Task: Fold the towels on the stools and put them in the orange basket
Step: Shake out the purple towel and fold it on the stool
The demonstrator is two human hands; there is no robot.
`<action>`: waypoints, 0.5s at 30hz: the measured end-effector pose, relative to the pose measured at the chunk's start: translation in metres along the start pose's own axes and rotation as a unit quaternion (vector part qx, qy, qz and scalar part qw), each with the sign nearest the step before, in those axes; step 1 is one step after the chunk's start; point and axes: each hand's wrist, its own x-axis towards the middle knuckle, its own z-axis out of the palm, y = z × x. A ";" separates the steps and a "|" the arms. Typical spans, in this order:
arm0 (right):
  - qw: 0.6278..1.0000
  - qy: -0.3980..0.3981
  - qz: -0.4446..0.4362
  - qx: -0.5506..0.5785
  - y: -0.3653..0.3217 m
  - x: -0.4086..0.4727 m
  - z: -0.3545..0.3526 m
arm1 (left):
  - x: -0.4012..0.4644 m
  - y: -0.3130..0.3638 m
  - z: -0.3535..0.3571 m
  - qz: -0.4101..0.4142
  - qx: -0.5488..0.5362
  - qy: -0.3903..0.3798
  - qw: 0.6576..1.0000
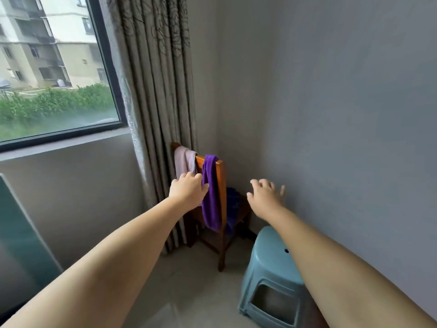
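Note:
A purple towel [210, 192] hangs over the back of a wooden chair [222, 209] in the room's corner. Beside it on the same chair back hangs a pale pink towel [183, 162]. More purple-blue cloth [233, 204] lies on the chair seat. My left hand [188, 190] reaches out with relaxed fingers, its fingertips at the purple towel's left edge and just below the pink towel. My right hand [266, 192] hovers to the right of the chair, fingers spread, holding nothing. The orange basket is not in view.
A light blue plastic stool [272, 275] stands on the floor at lower right, under my right forearm. A patterned curtain [156, 91] hangs left of the chair beside a window [54, 67]. A grey wall [331, 114] is on the right. A glass panel [21, 233] is at lower left.

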 end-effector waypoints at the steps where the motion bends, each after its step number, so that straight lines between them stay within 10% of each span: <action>1: 1.000 0.001 -0.009 -0.004 -0.010 0.006 0.003 | 0.007 -0.008 0.002 -0.007 -0.010 -0.004 1.000; 15: 0.998 -0.037 0.024 -0.036 -0.019 0.193 0.046 | 0.163 -0.050 0.093 -0.045 -0.116 -0.064 0.990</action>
